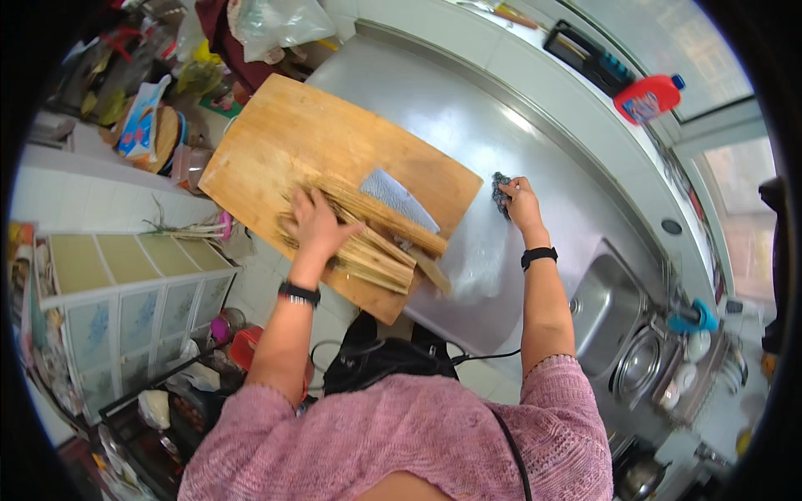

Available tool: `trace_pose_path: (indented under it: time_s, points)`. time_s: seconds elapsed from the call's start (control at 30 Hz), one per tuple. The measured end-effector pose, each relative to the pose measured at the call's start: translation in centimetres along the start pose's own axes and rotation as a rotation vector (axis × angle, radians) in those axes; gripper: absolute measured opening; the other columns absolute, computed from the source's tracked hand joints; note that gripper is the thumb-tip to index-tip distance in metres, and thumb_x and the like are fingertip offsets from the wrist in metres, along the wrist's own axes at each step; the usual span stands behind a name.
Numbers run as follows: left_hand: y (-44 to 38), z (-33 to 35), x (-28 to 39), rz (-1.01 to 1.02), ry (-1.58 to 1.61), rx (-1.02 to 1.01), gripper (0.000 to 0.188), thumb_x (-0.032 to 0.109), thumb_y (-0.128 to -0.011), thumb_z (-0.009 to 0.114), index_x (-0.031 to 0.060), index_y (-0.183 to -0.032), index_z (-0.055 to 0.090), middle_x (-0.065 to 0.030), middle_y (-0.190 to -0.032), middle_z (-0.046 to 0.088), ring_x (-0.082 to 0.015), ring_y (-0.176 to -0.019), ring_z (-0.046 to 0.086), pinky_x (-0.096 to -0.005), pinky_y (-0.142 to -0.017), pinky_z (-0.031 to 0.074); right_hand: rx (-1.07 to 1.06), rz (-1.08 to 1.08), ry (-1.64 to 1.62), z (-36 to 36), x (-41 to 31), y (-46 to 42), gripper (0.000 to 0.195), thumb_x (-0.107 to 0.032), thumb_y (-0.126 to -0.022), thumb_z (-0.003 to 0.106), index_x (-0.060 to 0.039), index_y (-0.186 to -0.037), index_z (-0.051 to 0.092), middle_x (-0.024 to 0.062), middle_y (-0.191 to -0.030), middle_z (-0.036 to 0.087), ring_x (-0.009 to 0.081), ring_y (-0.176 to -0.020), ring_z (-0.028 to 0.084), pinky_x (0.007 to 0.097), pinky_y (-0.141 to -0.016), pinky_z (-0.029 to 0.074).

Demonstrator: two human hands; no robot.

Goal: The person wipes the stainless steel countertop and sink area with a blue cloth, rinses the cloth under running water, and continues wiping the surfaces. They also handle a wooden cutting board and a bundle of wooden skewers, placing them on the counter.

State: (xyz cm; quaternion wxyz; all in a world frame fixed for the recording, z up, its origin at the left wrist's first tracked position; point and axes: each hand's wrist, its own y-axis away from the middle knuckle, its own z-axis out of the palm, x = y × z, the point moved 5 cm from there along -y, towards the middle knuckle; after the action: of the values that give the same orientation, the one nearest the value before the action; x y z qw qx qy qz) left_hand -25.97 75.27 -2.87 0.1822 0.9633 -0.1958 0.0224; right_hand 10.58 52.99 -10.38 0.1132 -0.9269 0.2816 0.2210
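My left hand [316, 225] rests with fingers spread on bundles of thin, straw-coloured sticks [376, 253], which lie on a wooden cutting board [294, 131]. Its fingers do not close around them. Beside the bundles lies a broad knife blade [401, 200] with a dimpled surface; its lower part is hidden by the nearest bundle. To the right of the board, my right hand [523, 203] pinches a dark steel-wool scourer [500, 194] against or just above the stainless-steel countertop [432, 119]. I cannot tell whether it touches the metal.
A wet-looking patch [476, 269] lies beside the board. The sink [604, 300] is at the right, with metal bowls [640, 366] and a dish rack [689, 388]. A red bottle [648, 99] stands on the sill. A low cabinet [144, 300] and clutter fill the left.
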Motion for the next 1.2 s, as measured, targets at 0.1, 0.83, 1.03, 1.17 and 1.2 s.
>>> trace_pose_path:
  time_s: [0.1, 0.83, 1.03, 1.17, 1.2]
  points:
    - [4.1, 2.2, -2.4, -0.208, 0.008, -0.013, 0.132, 0.058, -0.056, 0.083, 0.0014, -0.15, 0.01, -0.0311, -0.154, -0.001, -0.042, -0.144, 0.003, -0.0675, -0.107, 0.013, -0.039, -0.13, -0.01, 1.4, -0.4, -5.4, 0.027, 0.003, -0.078, 0.06, -0.0103, -0.097, 0.073, 0.013, -0.096, 0.058, 0.0309, -0.086, 0.061, 0.0373, -0.074, 0.05]
    - [5.3, 11.0, -6.0, -0.345, 0.334, -0.384, 0.165, 0.064, -0.042, 0.087, 0.0066, -0.142, -0.031, -0.0291, -0.145, -0.036, -0.0539, -0.138, -0.016, -0.0663, -0.108, 0.008, -0.017, -0.543, 0.215, 8.0, -10.6, -15.1, 0.04, -0.002, -0.076, 0.058, -0.0144, -0.113, 0.068, 0.0058, -0.129, 0.059, 0.0361, -0.111, 0.057, 0.041, -0.093, 0.049]
    - [5.1, 10.4, -5.7, -0.332, 0.322, -0.394, 0.165, 0.063, -0.041, 0.087, 0.0053, -0.142, -0.03, -0.029, -0.144, -0.038, -0.0552, -0.137, -0.018, -0.0666, -0.107, 0.007, -0.044, -0.665, 0.331, 8.4, -10.8, -15.1, 0.048, 0.002, -0.072, 0.058, -0.0094, -0.118, 0.063, 0.0094, -0.133, 0.055, 0.0406, -0.122, 0.048, 0.043, -0.099, 0.044]
    - [4.4, 11.0, -5.8, -0.302, 0.293, -0.357, 0.165, 0.063, -0.041, 0.087, 0.0052, -0.143, -0.028, -0.0289, -0.143, -0.039, -0.0557, -0.136, -0.019, -0.0661, -0.108, 0.004, -0.07, -0.642, 0.291, 12.4, -14.6, -21.6, 0.043, 0.003, -0.075, 0.053, -0.0053, -0.116, 0.062, 0.0119, -0.131, 0.055, 0.0384, -0.124, 0.047, 0.0431, -0.1, 0.042]
    - [4.5, 10.8, -5.8, -0.315, 0.309, -0.384, 0.165, 0.063, -0.041, 0.087, 0.0051, -0.143, -0.028, -0.0289, -0.143, -0.039, -0.0558, -0.136, -0.018, -0.0657, -0.108, 0.004, -0.094, -0.649, 0.255, 12.8, -14.7, -21.3, 0.041, 0.002, -0.076, 0.053, -0.0056, -0.116, 0.063, 0.011, -0.131, 0.055, 0.0376, -0.125, 0.047, 0.0435, -0.1, 0.042]
